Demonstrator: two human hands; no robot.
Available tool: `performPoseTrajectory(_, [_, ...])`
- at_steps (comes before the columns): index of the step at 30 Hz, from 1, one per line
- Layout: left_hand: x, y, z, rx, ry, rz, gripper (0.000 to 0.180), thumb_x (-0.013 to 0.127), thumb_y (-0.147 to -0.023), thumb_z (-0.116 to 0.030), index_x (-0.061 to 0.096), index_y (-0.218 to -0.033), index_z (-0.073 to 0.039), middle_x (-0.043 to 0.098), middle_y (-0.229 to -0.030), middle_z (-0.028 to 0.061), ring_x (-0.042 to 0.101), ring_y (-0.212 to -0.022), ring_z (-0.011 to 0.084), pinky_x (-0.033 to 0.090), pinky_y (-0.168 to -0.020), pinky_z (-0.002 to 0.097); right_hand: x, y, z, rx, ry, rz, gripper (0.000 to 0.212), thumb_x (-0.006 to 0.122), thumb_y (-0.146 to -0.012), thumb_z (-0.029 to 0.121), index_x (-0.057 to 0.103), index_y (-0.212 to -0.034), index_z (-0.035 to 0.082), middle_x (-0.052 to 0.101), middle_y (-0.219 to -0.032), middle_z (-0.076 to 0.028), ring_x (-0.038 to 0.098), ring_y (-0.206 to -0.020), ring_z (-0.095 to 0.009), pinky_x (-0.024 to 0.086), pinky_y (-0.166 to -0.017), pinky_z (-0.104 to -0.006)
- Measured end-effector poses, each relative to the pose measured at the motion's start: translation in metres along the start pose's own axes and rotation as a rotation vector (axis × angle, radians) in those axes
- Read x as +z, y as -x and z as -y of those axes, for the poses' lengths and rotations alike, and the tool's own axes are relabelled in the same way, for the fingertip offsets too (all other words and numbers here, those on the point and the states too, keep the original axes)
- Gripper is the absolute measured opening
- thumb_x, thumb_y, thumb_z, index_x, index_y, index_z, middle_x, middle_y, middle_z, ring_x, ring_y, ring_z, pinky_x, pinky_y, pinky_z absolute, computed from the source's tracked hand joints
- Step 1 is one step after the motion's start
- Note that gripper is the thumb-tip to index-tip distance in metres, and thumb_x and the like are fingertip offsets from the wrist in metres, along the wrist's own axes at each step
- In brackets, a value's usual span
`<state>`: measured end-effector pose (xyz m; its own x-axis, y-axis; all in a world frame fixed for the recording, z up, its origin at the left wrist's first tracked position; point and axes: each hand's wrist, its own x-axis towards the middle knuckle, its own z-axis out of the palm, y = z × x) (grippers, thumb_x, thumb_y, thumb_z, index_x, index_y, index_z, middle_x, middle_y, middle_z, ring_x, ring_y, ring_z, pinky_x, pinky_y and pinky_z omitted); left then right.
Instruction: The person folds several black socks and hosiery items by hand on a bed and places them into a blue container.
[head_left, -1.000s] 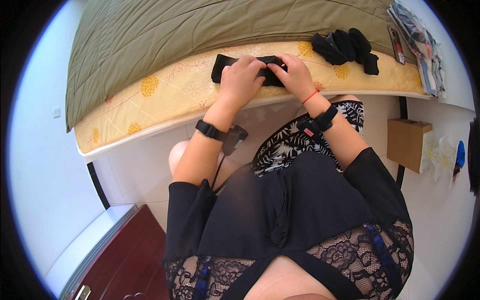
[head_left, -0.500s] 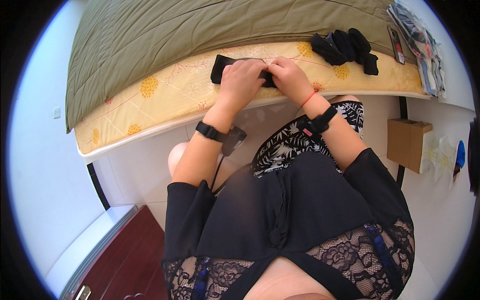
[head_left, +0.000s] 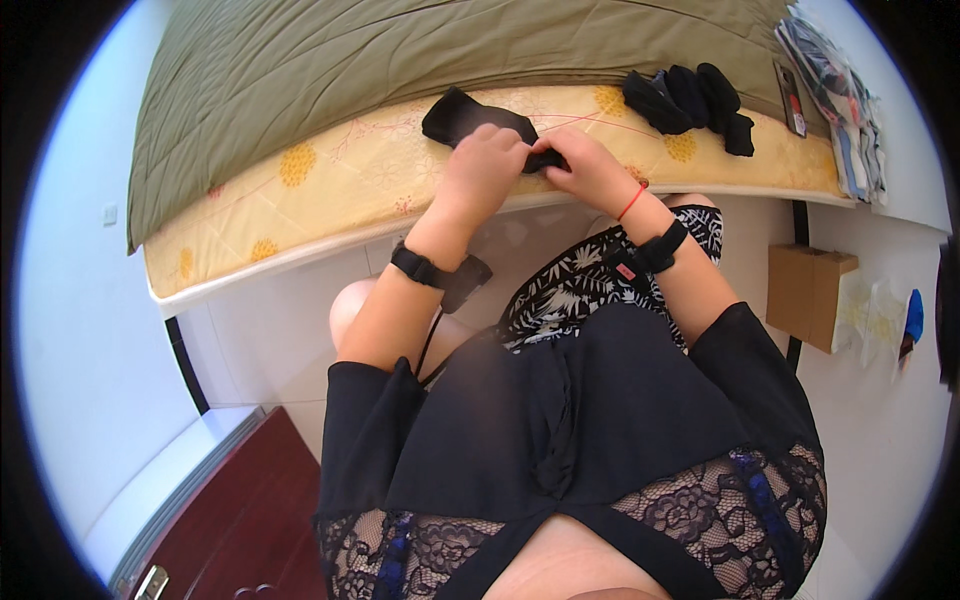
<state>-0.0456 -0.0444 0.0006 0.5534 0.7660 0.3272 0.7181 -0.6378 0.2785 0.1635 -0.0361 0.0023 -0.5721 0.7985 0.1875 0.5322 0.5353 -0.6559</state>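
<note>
On the flowered yellow mattress (head_left: 350, 170) lies a black sock (head_left: 465, 112), its far end bent to the left. My left hand (head_left: 484, 165) is closed on its near part, fingers curled over the cloth. Close beside it, my right hand (head_left: 588, 168) pinches the sock's right end between thumb and fingers. The fingertips of both hands almost meet, and the cloth between them is partly hidden. To the right, apart from my hands, several rolled black socks (head_left: 690, 98) rest in a row on the mattress.
A green quilt (head_left: 380, 50) covers the far side of the bed. A phone (head_left: 789, 98) and a pile of folded clothes (head_left: 838, 110) lie at the right end. A cardboard box (head_left: 808, 295) stands on the floor at right, a dark red cabinet (head_left: 225, 510) at lower left.
The sock's left part has swung up and away from me, and its right end is now bunched in my fingers. My right hand has shifted slightly right and nearer.
</note>
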Motion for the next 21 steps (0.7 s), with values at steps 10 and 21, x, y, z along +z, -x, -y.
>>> performPoseTrajectory(10, [-0.006,0.003,-0.005,-0.255,0.393,-0.202,0.027,0.073,-0.073,-0.009,0.061,-0.097,-0.003,0.064,-0.101,0.0131,0.06,-0.091,0.0343,0.051,-0.077,0.0394,0.031,-0.025,0.004,0.213,-0.429,-0.311,0.026,0.071,-0.08,0.006,0.061,-0.103,0.002,0.061,-0.087,-0.009,0.057,-0.07,-0.018,0.049,-0.065,-0.0302])
performPoseTrajectory(21, [-0.012,0.008,-0.007,-0.069,0.229,-0.183,0.023,0.072,-0.075,-0.008,0.063,-0.096,-0.007,0.064,-0.094,0.0106,0.059,-0.089,0.0323,0.047,-0.079,0.0406,0.03,-0.029,-0.021,-0.133,-0.017,-0.244,0.017,0.068,-0.076,0.013,0.065,-0.092,0.008,0.064,-0.087,-0.01,0.06,-0.087,-0.031,0.049,-0.077,-0.0406])
